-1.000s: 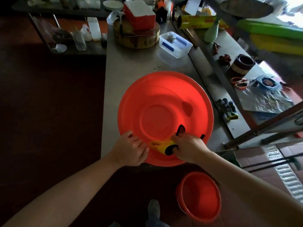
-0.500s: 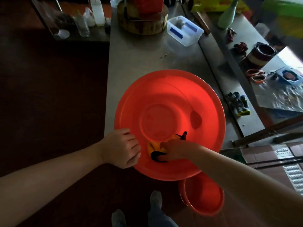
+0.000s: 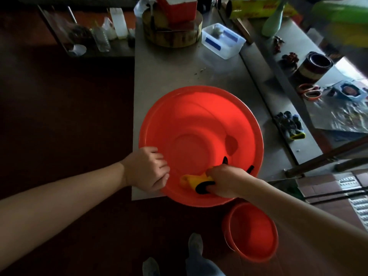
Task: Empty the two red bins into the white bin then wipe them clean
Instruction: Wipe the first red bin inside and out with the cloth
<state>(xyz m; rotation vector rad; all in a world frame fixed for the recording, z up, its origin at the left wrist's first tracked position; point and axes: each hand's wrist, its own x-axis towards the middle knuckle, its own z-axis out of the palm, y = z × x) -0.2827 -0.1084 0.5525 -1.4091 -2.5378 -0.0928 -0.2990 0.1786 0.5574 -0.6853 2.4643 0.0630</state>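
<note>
Red bin [image 3: 199, 120], wide, shallow, glossy inside, contains a yellow-black rag [image 3: 194, 181].

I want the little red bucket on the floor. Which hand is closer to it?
Right. The right hand, holding a yellow cloth inside the big red bin, is almost over the little red bucket. The left hand grips that bin's rim, farther left.

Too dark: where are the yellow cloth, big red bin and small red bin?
yellow cloth [image 3: 192, 180]: head view, its middle.
big red bin [image 3: 189, 116]: head view, inner wall.
small red bin [image 3: 253, 236]: head view, inner floor.
</note>
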